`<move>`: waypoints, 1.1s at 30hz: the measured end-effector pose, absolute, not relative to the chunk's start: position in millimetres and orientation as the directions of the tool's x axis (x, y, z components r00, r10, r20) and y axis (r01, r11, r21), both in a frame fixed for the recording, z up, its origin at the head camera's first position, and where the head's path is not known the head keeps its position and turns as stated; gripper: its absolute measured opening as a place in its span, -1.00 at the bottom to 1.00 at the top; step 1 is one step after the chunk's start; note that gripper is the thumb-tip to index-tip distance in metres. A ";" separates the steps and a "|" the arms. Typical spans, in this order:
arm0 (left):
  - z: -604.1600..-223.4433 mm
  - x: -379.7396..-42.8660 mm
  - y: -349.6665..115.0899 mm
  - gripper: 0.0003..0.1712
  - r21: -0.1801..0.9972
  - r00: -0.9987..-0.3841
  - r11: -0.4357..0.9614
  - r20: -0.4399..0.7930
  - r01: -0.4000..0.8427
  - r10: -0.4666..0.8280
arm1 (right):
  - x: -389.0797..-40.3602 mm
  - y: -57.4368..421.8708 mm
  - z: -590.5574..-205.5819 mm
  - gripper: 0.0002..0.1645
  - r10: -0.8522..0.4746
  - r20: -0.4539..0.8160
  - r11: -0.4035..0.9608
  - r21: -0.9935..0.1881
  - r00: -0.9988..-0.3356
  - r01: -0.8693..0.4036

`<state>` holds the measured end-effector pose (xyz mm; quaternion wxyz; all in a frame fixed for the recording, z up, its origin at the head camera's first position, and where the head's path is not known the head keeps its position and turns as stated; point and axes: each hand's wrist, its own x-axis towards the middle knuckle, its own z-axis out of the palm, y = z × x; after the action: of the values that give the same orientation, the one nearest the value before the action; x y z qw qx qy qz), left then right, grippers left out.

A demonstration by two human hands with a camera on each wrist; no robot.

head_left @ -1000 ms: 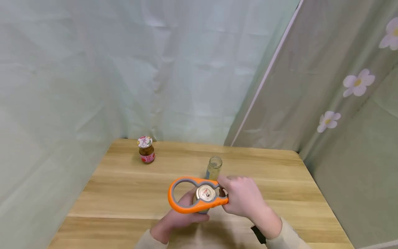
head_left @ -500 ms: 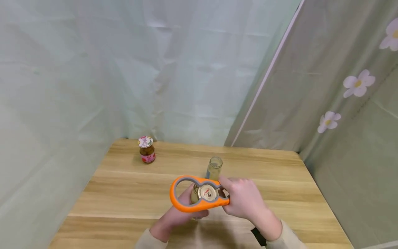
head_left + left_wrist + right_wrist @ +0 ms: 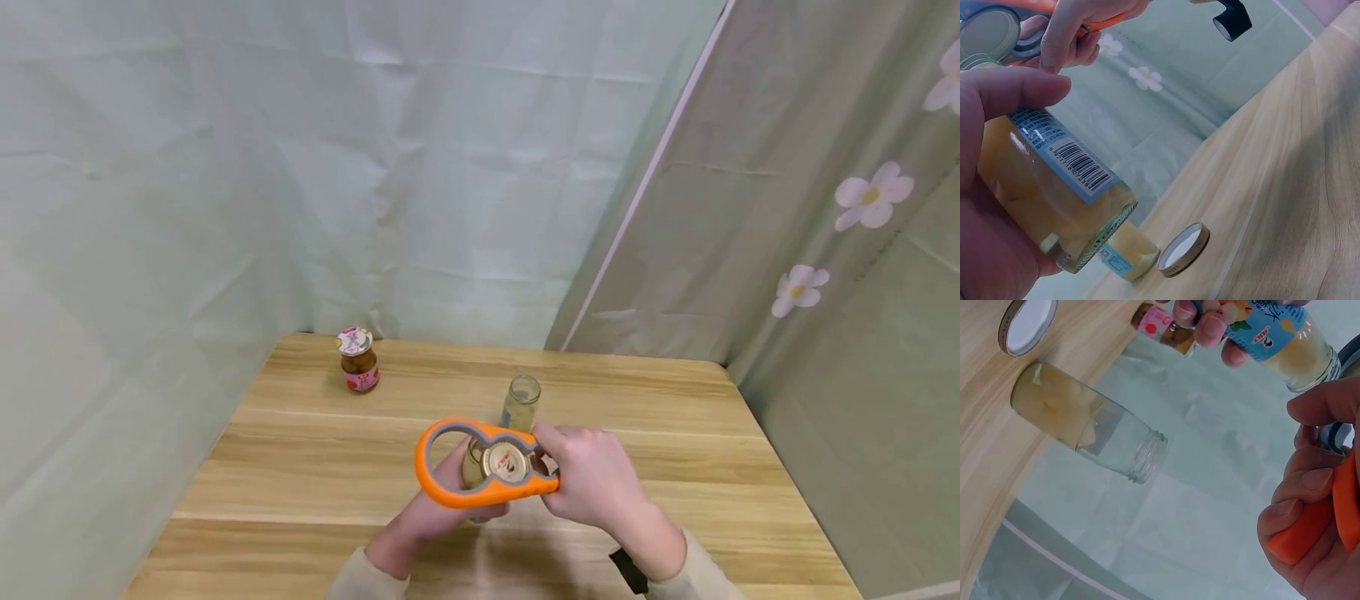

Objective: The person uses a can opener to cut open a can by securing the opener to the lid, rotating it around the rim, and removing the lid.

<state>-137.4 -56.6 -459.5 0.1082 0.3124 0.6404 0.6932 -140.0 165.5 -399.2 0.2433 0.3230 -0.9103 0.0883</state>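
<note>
My left hand [image 3: 438,504] grips a glass jar [image 3: 1054,181] of pale fruit with a blue label, tilted above the table. Fingers and thumb of my right hand [image 3: 592,475] are curled round the handles of an orange and grey jar opener [image 3: 422,468]. A gold lid [image 3: 506,462] sits in the opener's smaller ring. In the left wrist view the underside of this lid shows, apart from the jar's threaded mouth. Beyond my hands an uncovered glass jar [image 3: 521,402], partly filled with pale fruit, stands on the table.
Another gold-rimmed lid [image 3: 1184,250] lies on the wooden table [image 3: 315,458] near the uncovered jar. A small dark jar [image 3: 360,367] with a patterned lid and pink label stands at the back left. Pale curtains [image 3: 465,183] hang behind and beside the table.
The lid has come off the held jar and moved right with the opener. The jar's mouth now shows to the lid's left. My head view has shifted slightly.
</note>
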 end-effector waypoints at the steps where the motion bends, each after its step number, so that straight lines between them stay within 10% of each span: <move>1: -462.8 -138.4 -57.2 -0.17 0.960 -0.792 -0.156 0.280 0.232 0.543 | -140.1 165.5 -399.4 -0.60 -0.544 0.503 0.776 -0.005 -0.672 -0.631; 11: -487.7 -147.2 -62.4 -0.07 0.984 -0.861 -0.094 0.179 0.152 0.475 | -140.1 168.0 -404.0 -0.62 -0.528 0.521 0.769 -0.042 -0.670 -0.638; 21: -486.0 -152.4 -63.3 -0.16 0.934 -0.823 -0.220 0.352 0.281 0.446 | -137.4 176.5 -412.4 -0.59 -0.483 0.520 0.787 -0.094 -0.704 -0.610; 33: -478.7 -154.6 -63.6 -0.14 0.929 -0.876 0.032 0.336 0.370 0.346 | -135.8 185.3 -421.4 -0.59 -0.456 0.508 0.804 -0.116 -0.731 -0.583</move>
<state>-154.6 -63.6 -478.7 -0.0091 0.2490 0.7184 0.6494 -135.8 185.3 -421.4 0.2349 0.2821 -0.9204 0.1350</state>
